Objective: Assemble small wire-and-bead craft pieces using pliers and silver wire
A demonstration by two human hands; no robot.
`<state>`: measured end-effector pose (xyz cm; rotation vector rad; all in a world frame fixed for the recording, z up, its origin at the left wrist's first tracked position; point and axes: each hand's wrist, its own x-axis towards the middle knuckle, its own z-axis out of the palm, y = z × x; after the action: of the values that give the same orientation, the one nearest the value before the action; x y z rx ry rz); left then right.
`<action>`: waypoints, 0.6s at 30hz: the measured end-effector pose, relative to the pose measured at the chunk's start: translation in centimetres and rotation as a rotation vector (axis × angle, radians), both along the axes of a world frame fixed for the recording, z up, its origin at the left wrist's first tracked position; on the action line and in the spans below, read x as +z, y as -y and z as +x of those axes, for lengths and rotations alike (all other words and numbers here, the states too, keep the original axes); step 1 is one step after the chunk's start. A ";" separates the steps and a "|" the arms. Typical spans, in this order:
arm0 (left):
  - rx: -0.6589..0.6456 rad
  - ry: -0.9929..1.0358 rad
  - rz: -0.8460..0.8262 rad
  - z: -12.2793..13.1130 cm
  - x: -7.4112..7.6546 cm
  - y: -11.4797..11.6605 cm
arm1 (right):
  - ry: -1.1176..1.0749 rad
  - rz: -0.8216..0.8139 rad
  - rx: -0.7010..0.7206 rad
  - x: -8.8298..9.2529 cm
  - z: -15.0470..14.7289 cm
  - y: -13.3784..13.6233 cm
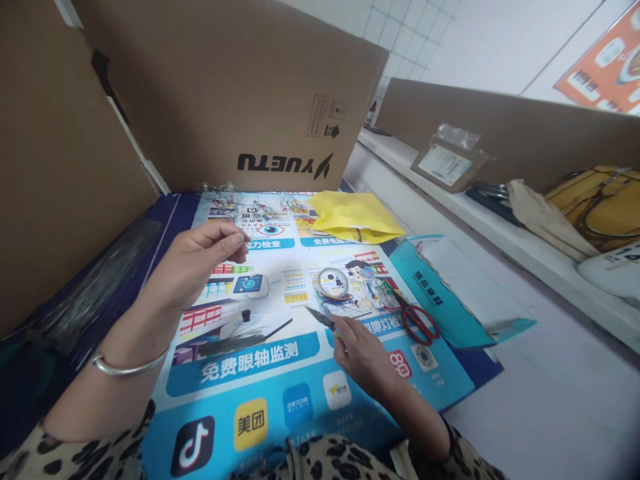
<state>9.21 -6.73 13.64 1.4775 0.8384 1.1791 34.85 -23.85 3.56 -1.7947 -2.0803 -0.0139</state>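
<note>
My left hand (213,245) is raised over the left part of the printed mat, thumb and fingertips pinched together. Whatever may be between those fingertips is too small to make out. Lower and to the right, my right hand (363,350) grips a small pair of pliers (325,320) with dark pointed jaws and a bit of orange handle showing. The jaws point left, towards the middle of the mat. Just beyond them lies a round clear spool (333,284) with thin coloured wires around it. Red-handled scissors (420,325) rest to the right of my right hand.
A yellow pouch (356,217) and tangled thin wires (285,205) lie at the mat's far side. Dark thin strands (240,339) are at the left. A torn teal box (430,287) sits at the right. Tall cardboard (210,93) stands behind; a cluttered ledge (415,170) runs along the right.
</note>
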 end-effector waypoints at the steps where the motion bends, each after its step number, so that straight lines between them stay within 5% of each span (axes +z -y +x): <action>1: -0.001 -0.017 0.007 0.1 0.0 0.1 | -0.176 -0.035 -0.028 0.6 -0.1 -0.2; 5: -0.021 -0.051 0.024 0.3 0.5 0.6 | -0.919 -0.196 0.045 4.3 -1.5 -2.2; 8: -0.042 -0.030 0.009 0.3 1.2 1.2 | -1.131 -0.254 0.210 7.3 -3.4 -4.6; 11: -0.024 0.018 0.005 0.1 2.0 1.8 | -1.102 -0.250 0.357 10.0 -5.3 -7.2; 18: -0.021 0.106 0.017 -0.5 2.9 2.5 | -0.534 0.170 0.328 14.0 -7.6 -11.4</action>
<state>8.70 -9.24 16.53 1.4210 0.7402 1.2402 27.25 -12.47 17.58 -1.1764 -1.8800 0.3306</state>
